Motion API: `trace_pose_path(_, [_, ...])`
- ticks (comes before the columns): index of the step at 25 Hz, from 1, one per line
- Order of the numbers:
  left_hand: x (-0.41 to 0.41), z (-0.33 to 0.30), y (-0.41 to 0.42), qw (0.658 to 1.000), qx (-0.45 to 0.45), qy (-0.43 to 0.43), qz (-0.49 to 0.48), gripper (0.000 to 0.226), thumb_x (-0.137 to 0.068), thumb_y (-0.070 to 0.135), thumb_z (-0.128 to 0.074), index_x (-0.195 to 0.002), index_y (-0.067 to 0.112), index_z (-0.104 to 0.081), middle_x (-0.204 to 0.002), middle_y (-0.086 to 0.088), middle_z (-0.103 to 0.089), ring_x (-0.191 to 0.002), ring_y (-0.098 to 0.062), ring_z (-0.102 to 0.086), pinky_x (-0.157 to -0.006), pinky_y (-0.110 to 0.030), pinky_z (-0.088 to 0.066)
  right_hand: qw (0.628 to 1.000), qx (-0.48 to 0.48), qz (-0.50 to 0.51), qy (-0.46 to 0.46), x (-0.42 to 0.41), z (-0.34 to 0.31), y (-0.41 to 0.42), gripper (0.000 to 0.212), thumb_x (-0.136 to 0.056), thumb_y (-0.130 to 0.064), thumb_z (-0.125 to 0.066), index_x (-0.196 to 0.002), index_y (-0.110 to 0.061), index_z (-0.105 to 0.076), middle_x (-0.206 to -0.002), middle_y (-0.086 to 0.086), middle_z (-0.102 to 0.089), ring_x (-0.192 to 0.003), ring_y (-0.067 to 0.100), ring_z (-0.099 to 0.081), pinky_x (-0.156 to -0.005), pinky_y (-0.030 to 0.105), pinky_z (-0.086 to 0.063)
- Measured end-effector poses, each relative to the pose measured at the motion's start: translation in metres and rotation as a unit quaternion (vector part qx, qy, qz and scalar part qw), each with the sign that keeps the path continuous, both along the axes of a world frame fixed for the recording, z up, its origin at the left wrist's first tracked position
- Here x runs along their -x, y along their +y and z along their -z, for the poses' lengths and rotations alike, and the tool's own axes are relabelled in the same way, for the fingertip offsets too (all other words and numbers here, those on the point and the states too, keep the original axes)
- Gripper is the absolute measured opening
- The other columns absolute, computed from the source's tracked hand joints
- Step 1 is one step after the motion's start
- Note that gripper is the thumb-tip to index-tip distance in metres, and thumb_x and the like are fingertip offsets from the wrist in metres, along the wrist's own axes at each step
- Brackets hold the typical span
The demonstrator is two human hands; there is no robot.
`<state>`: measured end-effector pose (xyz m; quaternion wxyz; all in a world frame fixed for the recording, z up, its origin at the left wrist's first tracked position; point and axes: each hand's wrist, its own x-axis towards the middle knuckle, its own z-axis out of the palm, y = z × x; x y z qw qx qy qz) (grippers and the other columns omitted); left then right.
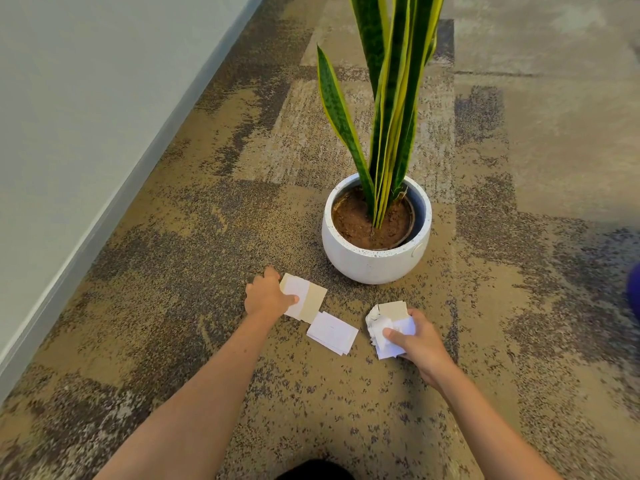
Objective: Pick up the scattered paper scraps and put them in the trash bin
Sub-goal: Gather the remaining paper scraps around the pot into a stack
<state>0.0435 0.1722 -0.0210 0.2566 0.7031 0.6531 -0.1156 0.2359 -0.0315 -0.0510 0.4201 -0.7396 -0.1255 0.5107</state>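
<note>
Left hand (pixel 266 295) pinches a tan-and-white scrap pair (pixel 304 297) at its left edge, thumb on top, apparently to peel it off the carpet (pixel 173 271), where flat paper gives little to grip. Right hand (pixel 417 339) grips a crumpled wad of gathered scraps (pixel 388 329) just above the floor, likely serving as the collecting hand so the left stays free to pick. A small white stack (pixel 331 332) lies between the hands, near the white plant pot (pixel 375 261); no trash bin in view.
</note>
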Motion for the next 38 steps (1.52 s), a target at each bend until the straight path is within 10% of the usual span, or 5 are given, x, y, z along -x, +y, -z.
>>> trace_pose_path(10, [0.021,-0.03,-0.009,0.972,0.064,-0.146,0.175,0.017,-0.089,0.022,-0.063,-0.102,0.011,-0.063,-0.091,-0.002,-0.059,-0.086,-0.025,-0.055,-0.058,-0.021,-0.035,1.0,0.0,0.008,-0.002,0.0,-0.003,0.0,0.051,-0.083,-0.011,-0.071,-0.129,-0.012,-0.047,-0.121,0.012,-0.059,-0.108,0.032,-0.059,-0.093,0.052,-0.051])
trace_pose_path(14, [-0.005,-0.04,-0.021,0.919,0.154,-0.09,0.351,0.015,-0.09,0.026,-0.062,-0.089,0.014,-0.053,-0.095,-0.001,-0.046,-0.088,-0.017,-0.045,-0.074,-0.028,-0.035,1.0,-0.006,0.002,0.0,0.0,-0.002,-0.001,0.049,-0.083,-0.014,-0.071,-0.127,-0.013,-0.048,-0.121,0.01,-0.059,-0.106,0.029,-0.059,-0.092,0.05,-0.052])
trace_pose_path(26, [-0.034,-0.042,-0.032,0.888,0.193,-0.05,0.415,0.02,-0.091,0.025,-0.059,-0.108,0.015,-0.06,-0.114,-0.005,-0.061,-0.1,-0.019,-0.053,-0.076,-0.03,-0.036,1.0,-0.001,0.007,-0.003,0.0,-0.001,-0.001,0.068,-0.083,-0.016,-0.071,-0.142,-0.01,-0.036,-0.135,0.011,-0.051,-0.119,0.031,-0.052,-0.099,0.05,-0.048])
trace_pose_path(38, [-0.031,0.008,-0.079,0.887,0.01,-0.009,0.462,0.051,-0.083,0.027,-0.067,-0.124,0.016,-0.039,-0.125,-0.006,-0.037,-0.113,-0.029,-0.038,-0.09,-0.044,-0.042,1.0,-0.008,0.013,-0.014,0.002,0.0,-0.001,0.058,-0.083,-0.013,-0.071,-0.134,-0.009,-0.043,-0.117,0.005,-0.057,-0.106,0.025,-0.057,-0.086,0.039,-0.052])
